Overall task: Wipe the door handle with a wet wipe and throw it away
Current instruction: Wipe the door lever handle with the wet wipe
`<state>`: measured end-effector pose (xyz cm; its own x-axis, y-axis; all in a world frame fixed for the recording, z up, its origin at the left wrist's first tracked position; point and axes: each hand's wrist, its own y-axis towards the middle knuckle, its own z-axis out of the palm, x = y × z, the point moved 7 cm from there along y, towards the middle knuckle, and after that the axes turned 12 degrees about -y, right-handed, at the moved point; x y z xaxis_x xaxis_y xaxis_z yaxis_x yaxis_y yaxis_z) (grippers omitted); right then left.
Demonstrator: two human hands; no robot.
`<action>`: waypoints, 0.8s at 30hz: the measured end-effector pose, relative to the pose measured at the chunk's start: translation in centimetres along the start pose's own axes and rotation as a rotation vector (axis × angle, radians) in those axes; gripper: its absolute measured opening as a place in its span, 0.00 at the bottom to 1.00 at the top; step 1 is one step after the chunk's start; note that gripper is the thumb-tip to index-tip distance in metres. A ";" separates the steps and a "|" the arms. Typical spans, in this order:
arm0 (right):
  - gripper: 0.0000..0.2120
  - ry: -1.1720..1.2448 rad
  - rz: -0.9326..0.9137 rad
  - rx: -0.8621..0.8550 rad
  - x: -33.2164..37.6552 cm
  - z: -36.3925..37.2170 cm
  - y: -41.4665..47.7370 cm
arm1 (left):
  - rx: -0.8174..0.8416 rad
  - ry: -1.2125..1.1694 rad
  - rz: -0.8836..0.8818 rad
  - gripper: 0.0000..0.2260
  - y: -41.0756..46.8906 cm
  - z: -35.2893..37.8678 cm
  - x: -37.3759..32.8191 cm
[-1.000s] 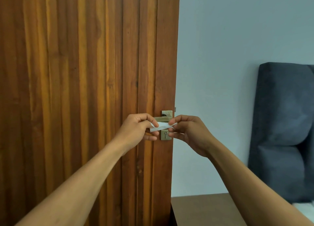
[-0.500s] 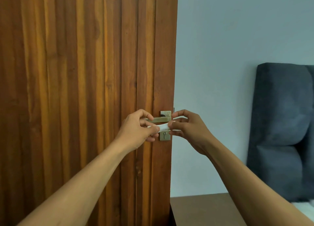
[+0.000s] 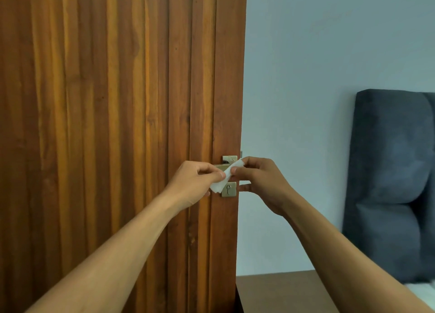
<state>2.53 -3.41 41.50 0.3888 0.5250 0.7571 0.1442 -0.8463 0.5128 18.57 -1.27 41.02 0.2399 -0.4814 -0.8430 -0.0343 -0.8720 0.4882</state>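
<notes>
1. Right now both hands are up at the door handle (image 3: pixel 226 164), and the wet wipe (image 3: pixel 226 176) is stretching diagonally between them, just in front of the lever.
2. The left hand (image 3: pixel 195 185) is pinching the lower end of the wipe between thumb and forefinger, its other fingers curling underneath.
3. The right hand (image 3: pixel 261 183) is pinching the upper end near the square rose plate, its lower fingers reaching past the door edge (image 3: pixel 239 124).
4. Judging by this, the person is readying the wipe, not wiping yet; whether it is touching the metal is hard to tell.
5. The keyhole plate (image 3: pixel 229 189) is sitting just below the wipe, partly covered at its left corner.
6. Next move, by this reading: wrapping the wipe over the lever and rubbing along it, and one hand may be needed to steady the door.
7. No bin is showing anywhere, so the throwing-away step is looking well off.
</notes>
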 end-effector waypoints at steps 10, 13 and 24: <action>0.03 -0.038 -0.122 -0.054 1.2 0.0 -0.7 | 0.003 -0.016 -0.052 0.04 -0.2 0.2 1.1; 0.02 -0.067 -0.213 -0.038 2.0 0.2 -1.2 | -0.066 -0.229 -0.129 0.04 -0.3 -0.1 1.5; 0.07 -0.217 -0.314 -0.048 2.5 1.1 -2.0 | -0.131 -0.582 -0.235 0.06 -0.7 -0.4 1.3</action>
<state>4.18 -0.53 41.94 0.5170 0.7225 0.4590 0.2466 -0.6392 0.7284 19.32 -1.23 39.69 -0.3410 -0.2796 -0.8975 0.0827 -0.9600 0.2676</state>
